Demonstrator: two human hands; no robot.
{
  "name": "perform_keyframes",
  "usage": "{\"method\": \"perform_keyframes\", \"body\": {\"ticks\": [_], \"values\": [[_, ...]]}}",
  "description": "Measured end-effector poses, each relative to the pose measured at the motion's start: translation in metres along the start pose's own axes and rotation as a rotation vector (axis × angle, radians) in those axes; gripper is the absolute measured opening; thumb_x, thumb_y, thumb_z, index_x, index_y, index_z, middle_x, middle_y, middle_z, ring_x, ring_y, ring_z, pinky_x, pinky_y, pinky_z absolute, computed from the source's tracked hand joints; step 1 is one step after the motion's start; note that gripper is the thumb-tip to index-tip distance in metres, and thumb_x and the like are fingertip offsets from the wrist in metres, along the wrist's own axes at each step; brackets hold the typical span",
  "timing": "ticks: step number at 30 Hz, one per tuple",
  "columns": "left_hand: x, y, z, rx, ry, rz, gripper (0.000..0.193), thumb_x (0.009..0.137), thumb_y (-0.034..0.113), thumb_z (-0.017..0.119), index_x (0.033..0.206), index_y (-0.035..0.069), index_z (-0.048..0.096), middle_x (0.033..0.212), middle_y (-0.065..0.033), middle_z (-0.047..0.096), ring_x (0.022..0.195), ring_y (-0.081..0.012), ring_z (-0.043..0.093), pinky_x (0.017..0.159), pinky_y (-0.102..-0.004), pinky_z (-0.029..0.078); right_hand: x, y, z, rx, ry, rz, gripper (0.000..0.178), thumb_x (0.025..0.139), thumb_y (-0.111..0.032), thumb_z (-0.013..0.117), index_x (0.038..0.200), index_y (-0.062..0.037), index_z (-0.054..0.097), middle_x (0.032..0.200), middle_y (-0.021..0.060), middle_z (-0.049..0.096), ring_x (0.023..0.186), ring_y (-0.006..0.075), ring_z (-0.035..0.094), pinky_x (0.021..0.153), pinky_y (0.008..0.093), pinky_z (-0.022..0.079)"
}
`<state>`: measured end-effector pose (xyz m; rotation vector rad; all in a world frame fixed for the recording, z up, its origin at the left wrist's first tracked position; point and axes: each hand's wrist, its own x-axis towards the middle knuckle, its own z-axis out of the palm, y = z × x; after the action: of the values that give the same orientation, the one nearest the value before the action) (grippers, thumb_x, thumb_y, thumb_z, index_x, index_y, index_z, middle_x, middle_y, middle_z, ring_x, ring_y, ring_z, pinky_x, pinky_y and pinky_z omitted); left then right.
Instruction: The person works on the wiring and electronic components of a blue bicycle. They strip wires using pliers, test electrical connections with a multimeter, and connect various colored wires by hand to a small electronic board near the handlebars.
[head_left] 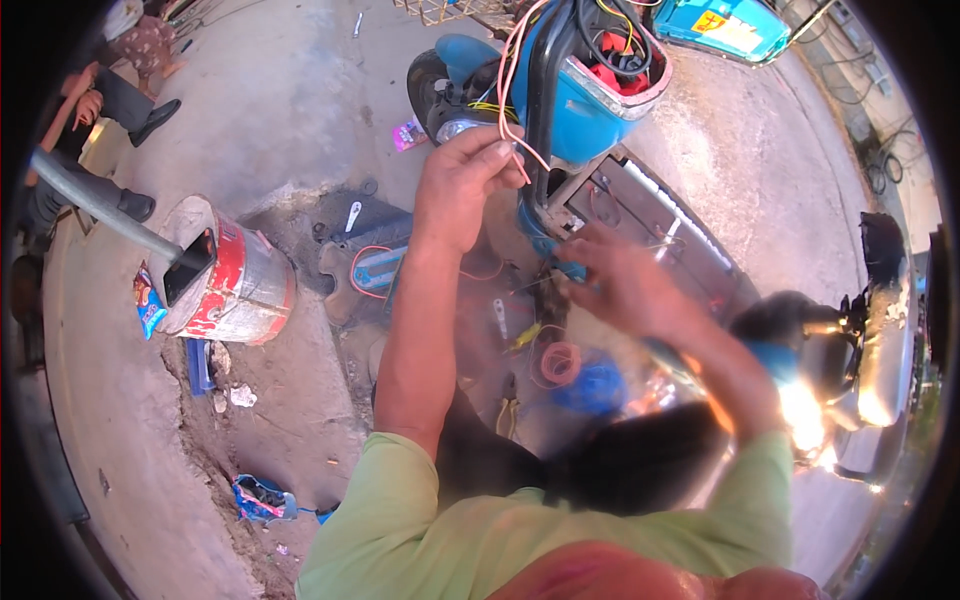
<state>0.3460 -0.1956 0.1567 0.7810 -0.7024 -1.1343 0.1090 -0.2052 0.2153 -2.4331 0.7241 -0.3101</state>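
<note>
My left hand (462, 172) is raised at the blue scooter's front, thumb and fingers pinched on thin pink wires (513, 72). Their cut ends stick out past the fingertips. The wires hang down from above, beside a black tube (545, 95) on the blue front body (585, 110). My right hand (622, 278) is smeared by motion near the scooter's blue lower frame. Whether its fingers hold anything is not clear. Just right of it lies the open footboard compartment (640, 215), with dark boxes and loose wires inside.
Below my hands lie a coil of pink wire (560, 364), pliers (508, 408), a blue bundle (590, 388) and a white-handled tool (500, 318). A red-and-white bucket (235, 275) with a phone (190, 268) on top stands left. People sit at the far left.
</note>
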Motion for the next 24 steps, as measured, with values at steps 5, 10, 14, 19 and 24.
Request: {"method": "perform_keyframes", "body": {"ticks": [5,10,14,19,24], "values": [[-0.01,0.008,-0.007,0.001,0.03,0.007,0.025,0.097,0.008,0.062,0.118,0.001,0.073,0.093,-0.0036,0.071,0.079,-0.011,0.066,0.075,-0.0269,0.054,0.051,-0.026,-0.032,-0.096,-0.025,0.357,0.019,0.084,-0.015,0.077,0.095,-0.0013,0.07,0.094,0.0144,0.068,0.079,0.0324,0.068,0.07,0.043,0.054],[-0.01,0.007,0.002,0.334,0.201,0.186,0.019,0.097,0.005,0.062,0.112,-0.001,0.072,0.096,-0.0028,0.069,0.08,-0.0113,0.064,0.076,-0.0272,0.054,0.108,-0.031,-0.034,-0.226,0.534,-0.53,0.018,0.086,-0.017,0.073,0.1,-0.0047,0.07,0.103,0.0103,0.069,0.095,0.0325,0.066,0.079,0.0432,0.054],[-0.013,0.017,0.002,0.946,0.373,0.647,0.015,0.096,0.004,0.066,0.107,-0.003,0.072,0.098,-0.0039,0.071,0.08,-0.0098,0.062,0.074,-0.0253,0.051,0.153,-0.023,-0.04,-0.476,0.478,-0.806,0.019,0.087,-0.017,0.071,0.104,-0.0082,0.07,0.1,0.0077,0.068,0.098,0.0292,0.065,0.084,0.0437,0.051],[-0.016,0.039,-0.003,0.734,0.455,0.565,0.012,0.093,0.007,0.071,0.099,-0.003,0.074,0.089,-0.0033,0.071,0.077,-0.0082,0.061,0.072,-0.0259,0.05,0.155,-0.028,-0.049,-0.613,0.322,-0.743,0.016,0.09,-0.021,0.07,0.103,-0.0115,0.074,0.094,0.0059,0.067,0.096,0.0282,0.065,0.083,0.0413,0.049],[-0.035,0.057,-0.021,0.698,0.399,0.436,0.013,0.094,0.012,0.071,0.092,-0.001,0.073,0.081,-0.0034,0.072,0.07,-0.0103,0.064,0.069,-0.0263,0.051,0.147,-0.05,-0.046,-0.514,0.203,-0.675,0.02,0.092,-0.02,0.067,0.1,-0.0015,0.072,0.091,0.0131,0.071,0.09,0.0301,0.069,0.08,0.0402,0.054]]}}
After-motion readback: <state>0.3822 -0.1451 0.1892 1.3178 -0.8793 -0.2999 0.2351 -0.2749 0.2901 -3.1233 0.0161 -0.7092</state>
